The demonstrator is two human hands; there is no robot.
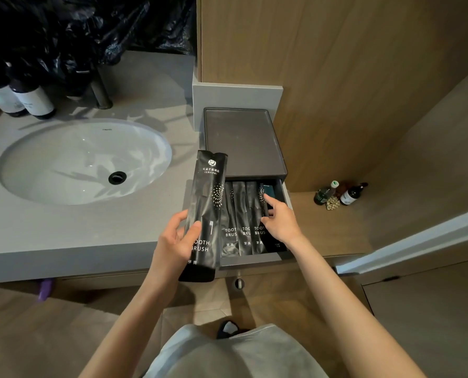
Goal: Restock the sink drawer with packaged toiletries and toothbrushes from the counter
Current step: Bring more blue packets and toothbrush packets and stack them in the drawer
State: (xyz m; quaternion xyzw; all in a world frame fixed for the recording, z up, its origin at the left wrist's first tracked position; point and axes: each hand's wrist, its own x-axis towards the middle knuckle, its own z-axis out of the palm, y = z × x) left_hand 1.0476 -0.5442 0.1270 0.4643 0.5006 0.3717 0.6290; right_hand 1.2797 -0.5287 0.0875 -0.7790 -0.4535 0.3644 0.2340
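While left hand [173, 241] grips a toothbrush packet [205, 203] just left of right hand [279, 222], whose straight forefinger presses packets [238, 214] in the drawer [254, 261] under it, the full row could block the newcomer, buckling it if forced.

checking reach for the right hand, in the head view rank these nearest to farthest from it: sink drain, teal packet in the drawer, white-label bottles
1. teal packet, in the drawer, by the right hand's fingertip
2. sink drain, left, in the basin
3. white-label bottles, far left, back of the counter
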